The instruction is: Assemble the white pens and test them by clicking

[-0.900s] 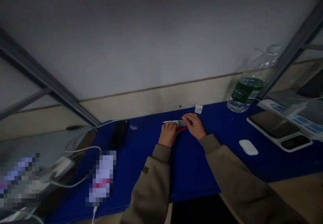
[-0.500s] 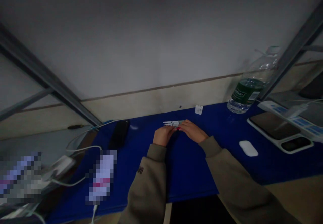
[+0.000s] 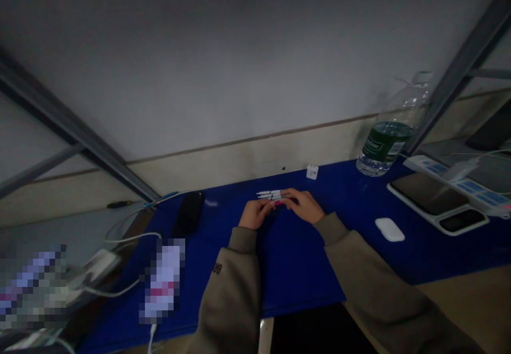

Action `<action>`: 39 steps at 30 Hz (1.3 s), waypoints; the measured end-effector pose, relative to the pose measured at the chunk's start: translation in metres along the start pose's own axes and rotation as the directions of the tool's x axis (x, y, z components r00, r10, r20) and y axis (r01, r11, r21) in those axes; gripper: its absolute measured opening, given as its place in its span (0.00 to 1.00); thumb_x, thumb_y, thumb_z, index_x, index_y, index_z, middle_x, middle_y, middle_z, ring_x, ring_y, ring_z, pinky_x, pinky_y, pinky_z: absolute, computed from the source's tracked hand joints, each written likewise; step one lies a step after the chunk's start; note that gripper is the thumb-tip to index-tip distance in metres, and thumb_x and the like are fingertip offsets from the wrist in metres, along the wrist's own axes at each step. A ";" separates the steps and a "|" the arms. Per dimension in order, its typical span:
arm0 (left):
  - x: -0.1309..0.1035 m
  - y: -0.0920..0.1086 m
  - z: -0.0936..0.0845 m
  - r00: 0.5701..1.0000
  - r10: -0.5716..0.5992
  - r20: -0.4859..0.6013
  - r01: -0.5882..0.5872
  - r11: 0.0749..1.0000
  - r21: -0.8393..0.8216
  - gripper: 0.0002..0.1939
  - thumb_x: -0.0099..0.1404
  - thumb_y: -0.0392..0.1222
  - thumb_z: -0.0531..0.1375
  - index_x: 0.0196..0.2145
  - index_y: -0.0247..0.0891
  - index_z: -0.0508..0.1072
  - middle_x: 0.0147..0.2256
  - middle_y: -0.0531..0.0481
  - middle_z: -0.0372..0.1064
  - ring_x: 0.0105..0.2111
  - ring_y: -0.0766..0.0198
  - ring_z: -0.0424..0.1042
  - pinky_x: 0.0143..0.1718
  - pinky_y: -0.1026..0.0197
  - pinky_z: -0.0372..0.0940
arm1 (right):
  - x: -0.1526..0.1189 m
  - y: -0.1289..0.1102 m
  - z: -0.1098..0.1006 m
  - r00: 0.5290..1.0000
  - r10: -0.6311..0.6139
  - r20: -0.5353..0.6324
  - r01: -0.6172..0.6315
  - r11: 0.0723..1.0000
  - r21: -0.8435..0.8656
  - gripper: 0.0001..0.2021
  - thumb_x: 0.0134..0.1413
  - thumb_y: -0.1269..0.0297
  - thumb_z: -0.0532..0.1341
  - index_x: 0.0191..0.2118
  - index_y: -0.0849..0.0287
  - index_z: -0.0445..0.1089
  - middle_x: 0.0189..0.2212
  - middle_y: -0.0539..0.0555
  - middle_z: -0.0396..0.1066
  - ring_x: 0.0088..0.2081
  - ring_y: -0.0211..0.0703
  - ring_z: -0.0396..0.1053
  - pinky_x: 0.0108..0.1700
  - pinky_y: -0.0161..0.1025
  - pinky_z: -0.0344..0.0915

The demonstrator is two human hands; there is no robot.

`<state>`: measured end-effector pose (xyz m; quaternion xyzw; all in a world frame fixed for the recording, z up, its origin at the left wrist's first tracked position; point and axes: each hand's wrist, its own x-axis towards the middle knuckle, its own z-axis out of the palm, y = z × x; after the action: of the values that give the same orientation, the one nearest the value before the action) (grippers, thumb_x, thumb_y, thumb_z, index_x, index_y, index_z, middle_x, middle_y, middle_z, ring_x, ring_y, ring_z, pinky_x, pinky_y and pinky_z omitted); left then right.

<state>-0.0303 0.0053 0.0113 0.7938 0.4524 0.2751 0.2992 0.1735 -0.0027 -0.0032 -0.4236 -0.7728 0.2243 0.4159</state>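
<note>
Several slim white pens [image 3: 270,194] lie side by side on the blue tabletop [image 3: 299,269], their tips toward the left. Just in front of them, my left hand [image 3: 254,214] is closed, thumb and fingers pinching the left side of a small pink object [image 3: 278,203]. From the other side my right hand [image 3: 303,205] bends in, its fingertips closed at the pink object and near the pens' right ends. The fingers cover most of the object, so its kind cannot be made out.
A black phone [image 3: 189,211] lies left, near a pixelated device [image 3: 163,279] and white cables. A white charger plug [image 3: 312,171] stands behind my hands. To the right are a water bottle [image 3: 385,143], a white case [image 3: 389,229], a digital scale [image 3: 433,197] and a power strip [image 3: 463,181].
My fingers have opened out slightly around the pink object, and more of it and of the pens shows. The view has shifted a little; the other things stay put.
</note>
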 end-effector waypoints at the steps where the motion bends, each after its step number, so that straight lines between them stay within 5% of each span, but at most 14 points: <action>1: 0.000 0.000 0.001 1.000 0.011 0.005 -0.011 1.000 0.018 0.24 0.65 0.55 0.49 0.29 0.34 0.75 0.20 0.54 0.65 0.23 0.69 0.61 0.26 0.67 0.52 | 0.000 0.000 0.000 0.999 0.049 0.020 -0.050 0.998 0.038 0.12 0.60 0.59 0.53 0.37 0.58 0.72 0.22 0.49 0.68 0.24 0.38 0.65 0.32 0.36 0.63; 4: 0.000 0.001 0.001 1.000 0.027 0.009 -0.028 0.997 0.073 0.24 0.66 0.54 0.48 0.27 0.34 0.74 0.20 0.53 0.65 0.23 0.69 0.62 0.27 0.67 0.53 | 0.000 -0.003 -0.004 0.999 0.027 0.034 -0.031 0.991 0.132 0.12 0.60 0.60 0.53 0.33 0.58 0.72 0.26 0.51 0.70 0.28 0.37 0.67 0.32 0.35 0.62; 6: 0.000 0.001 0.001 1.000 0.027 -0.007 -0.027 0.995 0.099 0.24 0.67 0.54 0.47 0.28 0.34 0.74 0.20 0.53 0.65 0.23 0.68 0.62 0.27 0.67 0.53 | 0.001 -0.006 -0.005 0.999 -0.035 -0.001 0.035 0.979 0.200 0.09 0.54 0.61 0.60 0.40 0.57 0.71 0.40 0.54 0.70 0.40 0.41 0.68 0.37 0.36 0.63; 8: 0.000 0.002 0.001 0.999 0.036 -0.015 -0.034 0.993 0.116 0.24 0.67 0.53 0.47 0.28 0.35 0.74 0.21 0.53 0.66 0.23 0.68 0.63 0.26 0.67 0.53 | 0.002 -0.007 -0.004 1.000 -0.028 -0.001 0.027 0.965 0.262 0.20 0.49 0.61 0.64 0.49 0.54 0.66 0.45 0.55 0.68 0.43 0.42 0.67 0.39 0.37 0.64; 10: 0.000 0.004 0.004 0.998 0.055 -0.007 -0.053 0.990 0.128 0.24 0.67 0.53 0.46 0.28 0.35 0.74 0.21 0.53 0.66 0.23 0.68 0.63 0.27 0.67 0.53 | 0.001 -0.006 -0.001 0.998 0.054 0.043 -0.064 0.955 0.290 0.20 0.52 0.59 0.61 0.52 0.55 0.64 0.36 0.53 0.72 0.35 0.40 0.69 0.35 0.37 0.64; 13: 0.001 0.007 0.008 0.996 0.088 -0.001 -0.087 0.985 0.147 0.23 0.68 0.51 0.46 0.29 0.35 0.73 0.22 0.53 0.68 0.24 0.68 0.65 0.28 0.67 0.55 | 0.000 -0.002 0.004 0.990 0.126 0.058 -0.136 0.963 0.231 0.13 0.60 0.58 0.52 0.42 0.57 0.71 0.26 0.50 0.71 0.28 0.39 0.68 0.33 0.37 0.63; 17: 0.002 0.005 0.010 0.988 0.145 -0.050 -0.132 0.970 0.205 0.21 0.68 0.50 0.46 0.29 0.36 0.73 0.28 0.49 0.70 0.31 0.64 0.68 0.35 0.65 0.59 | 0.001 -0.001 0.003 0.998 0.063 0.002 -0.062 0.972 0.227 0.10 0.58 0.63 0.54 0.42 0.56 0.70 0.36 0.53 0.72 0.37 0.41 0.69 0.41 0.39 0.64; 22: 0.002 -0.001 0.008 0.979 0.180 -0.094 -0.151 0.955 0.253 0.19 0.69 0.47 0.47 0.30 0.37 0.72 0.34 0.46 0.71 0.38 0.61 0.68 0.41 0.61 0.61 | 0.001 -0.007 0.000 0.997 -0.038 -0.064 0.049 0.983 0.180 0.20 0.48 0.66 0.63 0.49 0.54 0.66 0.47 0.56 0.66 0.49 0.44 0.64 0.49 0.42 0.62; 25: 0.001 0.002 0.009 0.982 0.181 -0.056 -0.158 0.945 0.286 0.18 0.69 0.47 0.47 0.33 0.38 0.72 0.35 0.47 0.70 0.38 0.62 0.68 0.42 0.61 0.61 | 0.001 -0.007 0.002 0.995 0.087 -0.045 -0.076 0.974 0.212 0.16 0.53 0.60 0.60 0.48 0.56 0.66 0.33 0.52 0.70 0.35 0.40 0.69 0.40 0.39 0.65; 28: 0.001 0.007 0.010 0.989 0.143 -0.041 -0.123 0.941 0.316 0.17 0.69 0.48 0.46 0.36 0.39 0.72 0.37 0.47 0.70 0.39 0.62 0.68 0.41 0.62 0.61 | 0.000 -0.004 0.002 0.981 0.191 0.017 -0.189 0.949 0.252 0.14 0.60 0.59 0.52 0.47 0.57 0.67 0.18 0.46 0.64 0.22 0.37 0.63 0.29 0.36 0.62; 35: 0.001 0.003 0.009 0.997 0.025 -0.077 0.001 0.948 0.318 0.18 0.69 0.48 0.45 0.35 0.40 0.72 0.35 0.48 0.72 0.37 0.62 0.69 0.39 0.64 0.60 | 0.003 -0.008 0.000 1.000 0.012 0.011 -0.014 0.973 0.230 0.16 0.49 0.65 0.63 0.47 0.54 0.69 0.43 0.55 0.67 0.44 0.43 0.66 0.41 0.39 0.64; 39: 0.000 0.005 0.012 0.999 0.020 -0.036 -0.008 0.953 0.304 0.19 0.69 0.50 0.45 0.37 0.41 0.73 0.33 0.48 0.72 0.34 0.62 0.70 0.35 0.65 0.59 | 0.002 -0.005 0.006 0.990 0.143 0.010 -0.140 0.948 0.284 0.13 0.57 0.60 0.55 0.46 0.56 0.69 0.30 0.52 0.70 0.32 0.38 0.67 0.37 0.38 0.64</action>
<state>-0.0191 0.0002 0.0064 0.8281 0.4893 0.2196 0.1630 0.1649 -0.0036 -0.0019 -0.4151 -0.6979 0.3599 0.4595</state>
